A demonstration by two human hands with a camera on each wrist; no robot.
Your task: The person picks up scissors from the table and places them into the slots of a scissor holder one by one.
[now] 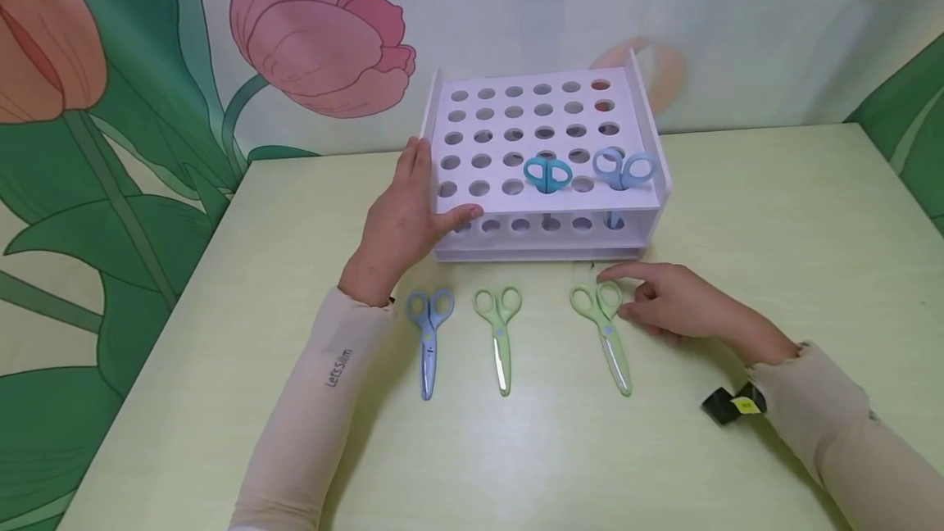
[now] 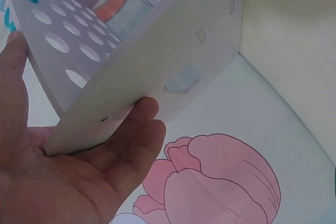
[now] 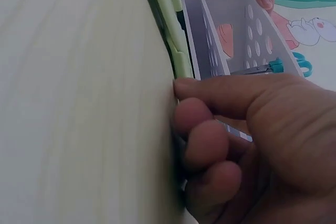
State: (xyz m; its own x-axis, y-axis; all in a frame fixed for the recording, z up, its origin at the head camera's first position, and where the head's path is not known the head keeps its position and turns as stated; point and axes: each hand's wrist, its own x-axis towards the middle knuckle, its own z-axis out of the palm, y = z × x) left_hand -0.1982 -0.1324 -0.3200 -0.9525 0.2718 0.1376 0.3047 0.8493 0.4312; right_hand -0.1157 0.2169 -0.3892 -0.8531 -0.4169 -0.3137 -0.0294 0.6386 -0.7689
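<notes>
A white perforated rack [image 1: 546, 230] stands toward the back of the table. My left hand [image 1: 398, 220] grips its left side, thumb over the front edge and fingers along the outer side panel [image 2: 173, 61]. Teal-handled scissors [image 1: 548, 174] and light-blue-handled scissors [image 1: 623, 168] stand in holes of its front row. In front lie blue scissors [image 1: 429, 342], green scissors [image 1: 500, 341] and another green pair [image 1: 606, 334], handles toward the rack. My right hand [image 1: 674, 301] is at that last pair's right handle loop, index finger stretched over its far edge, thumb beside it, other fingers bent.
The rack has upper and lower hole boards and raised side walls. A flower-printed wall covering [image 1: 516, 6] hangs right behind the table [image 1: 516, 465]. A black device with a yellow label [image 1: 737, 404] sits at the right wrist.
</notes>
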